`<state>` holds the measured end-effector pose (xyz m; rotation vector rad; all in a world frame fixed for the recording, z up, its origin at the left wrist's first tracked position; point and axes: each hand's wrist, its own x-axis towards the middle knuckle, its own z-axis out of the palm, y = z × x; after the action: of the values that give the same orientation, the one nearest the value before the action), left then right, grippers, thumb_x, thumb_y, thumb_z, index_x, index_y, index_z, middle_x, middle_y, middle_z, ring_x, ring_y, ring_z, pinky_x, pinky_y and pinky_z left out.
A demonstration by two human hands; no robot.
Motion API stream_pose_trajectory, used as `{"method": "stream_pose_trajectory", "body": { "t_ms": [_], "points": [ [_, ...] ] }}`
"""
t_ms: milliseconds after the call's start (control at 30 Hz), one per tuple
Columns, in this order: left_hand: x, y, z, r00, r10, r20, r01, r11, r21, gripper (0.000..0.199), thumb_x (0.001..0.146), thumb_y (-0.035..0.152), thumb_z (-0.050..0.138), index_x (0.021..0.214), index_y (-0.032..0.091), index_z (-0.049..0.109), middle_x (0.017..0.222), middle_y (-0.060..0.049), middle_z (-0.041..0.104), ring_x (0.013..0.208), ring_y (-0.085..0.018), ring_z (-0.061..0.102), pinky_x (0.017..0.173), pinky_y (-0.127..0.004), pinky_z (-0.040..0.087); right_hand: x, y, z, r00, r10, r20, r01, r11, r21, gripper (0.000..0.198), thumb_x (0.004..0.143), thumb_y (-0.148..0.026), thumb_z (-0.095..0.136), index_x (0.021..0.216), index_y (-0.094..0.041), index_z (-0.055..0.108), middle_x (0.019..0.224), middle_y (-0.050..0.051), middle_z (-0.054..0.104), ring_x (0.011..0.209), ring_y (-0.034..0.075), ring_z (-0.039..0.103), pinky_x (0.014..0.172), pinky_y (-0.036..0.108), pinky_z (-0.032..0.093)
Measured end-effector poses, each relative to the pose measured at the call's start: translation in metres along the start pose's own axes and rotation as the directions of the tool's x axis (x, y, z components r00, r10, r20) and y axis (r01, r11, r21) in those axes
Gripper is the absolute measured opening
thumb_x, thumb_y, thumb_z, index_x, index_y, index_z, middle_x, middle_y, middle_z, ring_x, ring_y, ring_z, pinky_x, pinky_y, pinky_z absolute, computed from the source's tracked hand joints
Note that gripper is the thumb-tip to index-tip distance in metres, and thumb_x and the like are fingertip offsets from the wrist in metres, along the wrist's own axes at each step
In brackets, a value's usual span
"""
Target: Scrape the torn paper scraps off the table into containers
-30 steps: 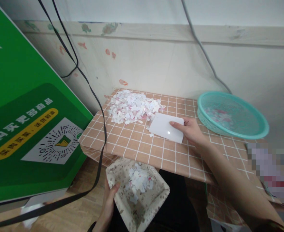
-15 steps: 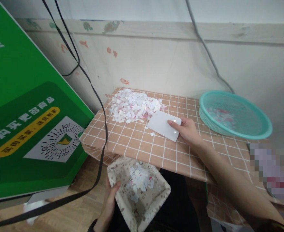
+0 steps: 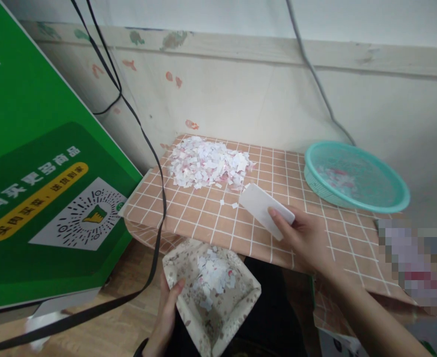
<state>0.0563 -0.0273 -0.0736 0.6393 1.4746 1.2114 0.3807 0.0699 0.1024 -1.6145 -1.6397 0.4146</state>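
My right hand (image 3: 300,230) grips a white plastic scraper (image 3: 261,208), tilted above the checked table near its front. Just left of the scraper lie a few loose paper bits (image 3: 235,205). Behind them a large heap of white and pink paper scraps (image 3: 209,163) covers the table's far left part. Below the front edge, my left hand (image 3: 170,302) holds a fabric-covered tray (image 3: 237,317) by its left side, thumb over the rim. A small pile of paper scraps (image 3: 214,272) lies inside this tray.
A turquoise plastic basket (image 3: 400,198) with paper scraps in it stands at the table's right. The table's cloth (image 3: 196,215) has a brown and white grid. On the left leans a green sign (image 3: 36,124), with a black strap (image 3: 155,248) hanging in front.
My right hand has drawn the scraper away from the heap, toward me and slightly right, tilting it up. The left hand and its tray have stayed nearly still.
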Motion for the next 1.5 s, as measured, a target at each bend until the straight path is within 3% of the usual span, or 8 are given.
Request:
{"method": "stream_pose_trajectory", "body": {
  "t_ms": [233, 467, 700, 800, 1067, 1233, 1367, 1500],
  "points": [
    [-0.004, 0.005, 0.002, 1.000, 0.020, -0.010, -0.019, 0.998, 0.061, 0.066, 0.078, 0.049, 0.069, 0.135, 0.021, 0.050, 0.132, -0.011, 0.060, 0.128, -0.036, 0.050, 0.109, -0.053, 0.034, -0.022, -0.010, 0.035, 0.970, -0.235, -0.055, 0.228, 0.966, -0.119, 0.024, 0.094, -0.029, 0.056, 0.106, -0.017, 0.074, 0.073, 0.003, 0.073, 0.055, 0.014, 0.063, 0.054, 0.025, 0.045],
    [-0.017, 0.009, -0.005, 0.996, 0.064, -0.070, -0.059, 0.995, 0.079, 0.065, 0.079, 0.048, 0.069, 0.135, 0.022, 0.049, 0.129, -0.011, 0.060, 0.125, -0.033, 0.052, 0.107, -0.049, 0.038, -0.013, -0.019, 0.048, 0.966, -0.256, -0.037, 0.247, 0.955, -0.163, 0.026, 0.096, -0.028, 0.053, 0.107, -0.017, 0.074, 0.088, 0.007, 0.078, 0.067, 0.018, 0.071, 0.059, 0.026, 0.050],
    [-0.037, 0.030, 0.005, 0.976, -0.001, -0.218, 0.001, 1.000, -0.003, 0.075, 0.075, 0.050, 0.074, 0.139, 0.029, 0.041, 0.131, -0.011, 0.054, 0.114, -0.032, 0.057, 0.085, -0.044, 0.054, -0.004, -0.030, 0.054, 0.950, -0.308, 0.050, 0.312, 0.943, -0.112, 0.025, 0.097, -0.029, 0.054, 0.110, -0.022, 0.073, 0.093, 0.004, 0.078, 0.073, 0.019, 0.073, 0.063, 0.026, 0.054],
    [-0.042, 0.046, 0.013, 0.970, -0.095, -0.223, 0.088, 0.995, -0.043, 0.085, 0.073, 0.051, 0.076, 0.143, 0.032, 0.034, 0.135, -0.013, 0.052, 0.107, -0.032, 0.060, 0.068, -0.041, 0.058, -0.007, -0.028, 0.062, 0.922, -0.382, 0.059, 0.386, 0.911, -0.141, 0.027, 0.096, -0.024, 0.054, 0.118, -0.020, 0.070, 0.102, 0.007, 0.077, 0.080, 0.020, 0.075, 0.071, 0.029, 0.057],
    [-0.044, 0.063, 0.020, 0.964, -0.132, -0.230, 0.108, 0.988, -0.111, 0.084, 0.071, 0.045, 0.079, 0.143, 0.032, 0.036, 0.129, -0.012, 0.055, 0.095, -0.025, 0.065, 0.062, -0.033, 0.058, -0.058, -0.041, 0.065, 0.760, -0.634, 0.147, 0.636, 0.771, 0.039, 0.045, 0.091, -0.009, 0.053, 0.135, -0.019, 0.057, 0.121, 0.011, 0.071, 0.106, 0.021, 0.070, 0.087, 0.032, 0.059],
    [-0.045, 0.066, 0.019, 0.968, -0.148, -0.204, 0.127, 0.986, -0.109, 0.082, 0.072, 0.046, 0.077, 0.142, 0.032, 0.036, 0.128, -0.013, 0.055, 0.094, -0.027, 0.066, 0.064, -0.037, 0.060, -0.063, -0.048, 0.052, 0.854, -0.488, 0.180, 0.473, 0.873, 0.121, 0.036, 0.094, -0.018, 0.054, 0.127, -0.028, 0.064, 0.111, 0.003, 0.075, 0.093, 0.019, 0.073, 0.079, 0.030, 0.059],
    [-0.044, 0.063, 0.016, 0.971, -0.142, -0.191, 0.126, 0.988, -0.094, 0.083, 0.073, 0.047, 0.077, 0.142, 0.031, 0.035, 0.129, -0.015, 0.055, 0.091, -0.026, 0.068, 0.064, -0.037, 0.060, -0.031, -0.024, 0.029, 0.957, -0.287, -0.033, 0.283, 0.954, -0.100, 0.024, 0.094, -0.031, 0.056, 0.106, -0.023, 0.075, 0.079, 0.004, 0.076, 0.061, 0.018, 0.068, 0.055, 0.027, 0.049],
    [-0.041, 0.057, 0.014, 0.973, -0.121, -0.195, 0.109, 0.992, -0.070, 0.081, 0.073, 0.048, 0.076, 0.140, 0.031, 0.036, 0.131, -0.014, 0.055, 0.094, -0.027, 0.067, 0.066, -0.039, 0.060, 0.014, 0.013, 0.006, 0.966, -0.123, -0.229, 0.053, 0.955, -0.290, 0.038, 0.092, -0.047, 0.056, 0.096, -0.017, 0.078, 0.057, 0.003, 0.065, 0.050, 0.016, 0.057, 0.050, 0.027, 0.037]
  ]
}}
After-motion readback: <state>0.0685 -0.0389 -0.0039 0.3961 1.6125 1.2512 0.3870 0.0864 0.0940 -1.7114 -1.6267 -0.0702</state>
